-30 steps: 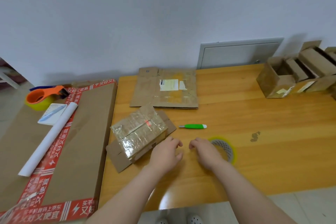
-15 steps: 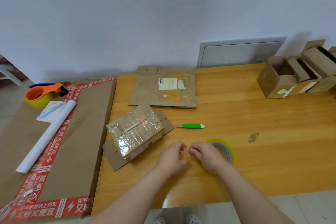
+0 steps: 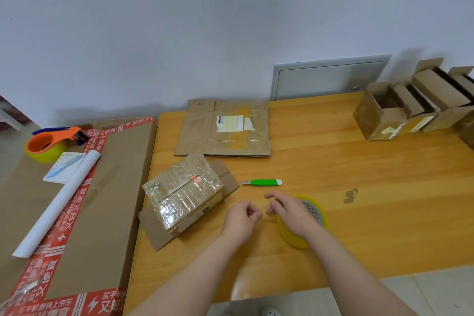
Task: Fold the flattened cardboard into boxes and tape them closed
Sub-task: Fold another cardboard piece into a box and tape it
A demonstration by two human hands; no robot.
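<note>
At front centre of bench (image 3: 359, 226): L hand (image 3: 241, 217), fingers curled in, nothing visible in them, just beside R hand (image 3: 291, 210), not touching. R hand w/ wrist over yellow tape roll (image 3: 295, 238), fingers half bent; can't tell if pinching anything. Left of hands: taped box (image 3: 183, 194), skewed, atop flattened cardboard piece (image 3: 156, 232). Behind box: bigger flat cardboard (image 3: 223, 133) w/ label. Betw hands & that sheet: green knife (image 3: 264, 182). Far R corner: row of open boxes (image 3: 379, 115). Off bench, L side: large carton (image 3: 110, 200) w/ orange tape dispenser (image 3: 48, 142) & white paper roll (image 3: 56, 202)
</note>
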